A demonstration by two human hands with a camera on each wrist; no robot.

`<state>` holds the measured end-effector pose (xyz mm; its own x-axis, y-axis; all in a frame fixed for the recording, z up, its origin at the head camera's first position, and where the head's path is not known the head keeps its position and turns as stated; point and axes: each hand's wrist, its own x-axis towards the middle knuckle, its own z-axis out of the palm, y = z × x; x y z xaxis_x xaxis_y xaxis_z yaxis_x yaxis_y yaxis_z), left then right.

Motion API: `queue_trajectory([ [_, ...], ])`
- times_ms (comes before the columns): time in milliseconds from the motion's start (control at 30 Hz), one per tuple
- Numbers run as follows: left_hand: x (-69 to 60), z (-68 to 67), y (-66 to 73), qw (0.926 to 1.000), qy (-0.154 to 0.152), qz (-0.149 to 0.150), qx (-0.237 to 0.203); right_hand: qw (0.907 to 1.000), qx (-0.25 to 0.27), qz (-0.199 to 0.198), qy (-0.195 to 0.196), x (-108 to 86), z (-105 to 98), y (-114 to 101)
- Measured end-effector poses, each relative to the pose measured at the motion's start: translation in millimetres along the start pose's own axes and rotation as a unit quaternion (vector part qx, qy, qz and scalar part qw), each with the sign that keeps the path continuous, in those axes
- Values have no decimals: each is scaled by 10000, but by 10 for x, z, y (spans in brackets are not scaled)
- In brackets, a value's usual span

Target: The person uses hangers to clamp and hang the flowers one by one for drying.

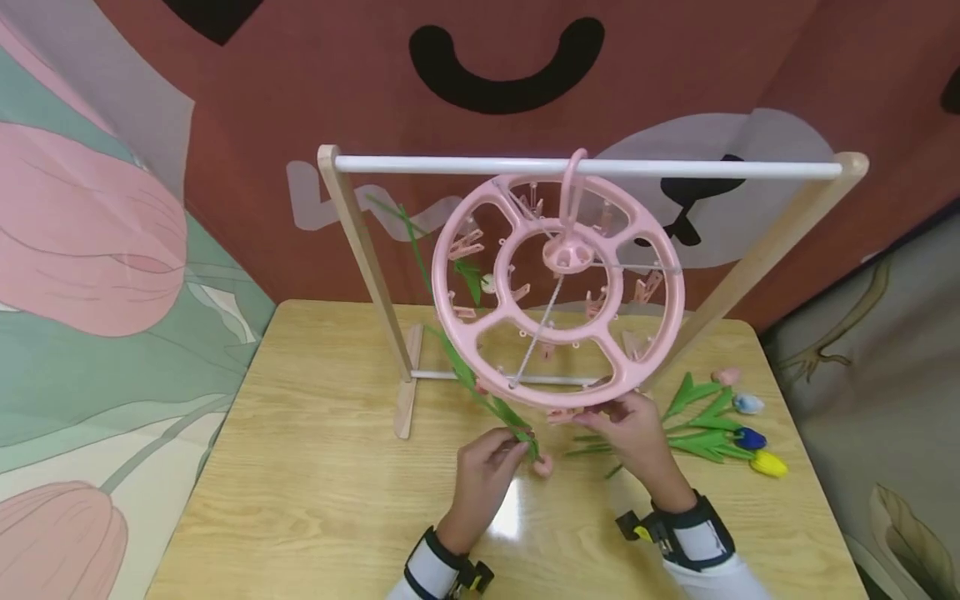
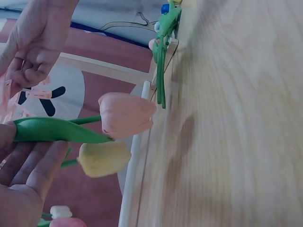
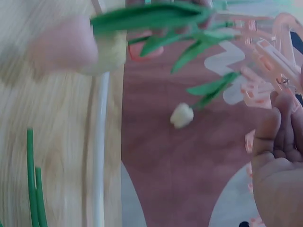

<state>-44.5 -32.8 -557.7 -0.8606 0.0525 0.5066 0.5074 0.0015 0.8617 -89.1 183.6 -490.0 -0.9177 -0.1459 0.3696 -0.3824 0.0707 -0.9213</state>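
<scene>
My left hand [image 1: 487, 471] pinches a pink artificial tulip [image 1: 543, 466] by its green stem and leaf, bloom downward. Close against that bloom in the left wrist view is a pale yellow tulip [image 2: 104, 160]; whether the same hand holds it I cannot tell. Above hangs a pink round clip hanger [image 1: 468, 333] with several pegs around its rings. At its near rim my right hand [image 1: 633, 433] grips a pink clothes peg [image 3: 274, 64]. A white tulip [image 3: 182, 116] hangs head down from the hanger, with further green stems at its left side.
The hanger hooks over the white rail [image 1: 450, 165] of a wooden stand [image 1: 367, 250]. More tulips, including a blue tulip [image 1: 750, 438] and a yellow tulip [image 1: 768, 463], lie at the right of the wooden table [image 1: 322, 500]. A patterned cloth [image 1: 300, 83] stands behind.
</scene>
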Motion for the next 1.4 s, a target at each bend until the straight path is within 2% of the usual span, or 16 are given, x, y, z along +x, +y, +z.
queue_trajectory([
  [133, 74, 80, -12, 9999, 37, 34, 89, 9998, 164, -30, 94, -4, 73, -2],
  [267, 143, 133, 0, 9995, 32, 133, 282, 9978, 601, -287, 12, 16, 138, 4],
  [433, 204, 156, 20, 9989, 21, 173, 437, 9965, 662, -503, 26, 49, 200, -10],
  [500, 244, 153, 95, 9984, 10, 205, 521, 9978, 512, -427, 71, 55, 214, -22],
  [667, 246, 145, 81, 9991, -33, 56, 425, 9983, 576, -80, -4, 52, 249, -48],
  [733, 216, 148, 15, 9995, -39, -105, 281, 9984, 556, -36, -16, 41, 265, -50],
  [833, 206, 152, 41, 9994, 17, -277, 213, 9983, 559, -87, -98, 13, 271, -35],
  [1033, 171, 132, 37, 9981, 204, -445, 372, 9989, 326, 78, -315, -92, 170, 14],
  [1300, 114, -23, 6, 9982, 279, -498, 161, 9978, 51, 614, 245, -240, -105, 116],
  [1400, 110, -107, 4, 9975, 359, -549, 261, 9962, -207, 761, 373, -273, -194, 126],
])
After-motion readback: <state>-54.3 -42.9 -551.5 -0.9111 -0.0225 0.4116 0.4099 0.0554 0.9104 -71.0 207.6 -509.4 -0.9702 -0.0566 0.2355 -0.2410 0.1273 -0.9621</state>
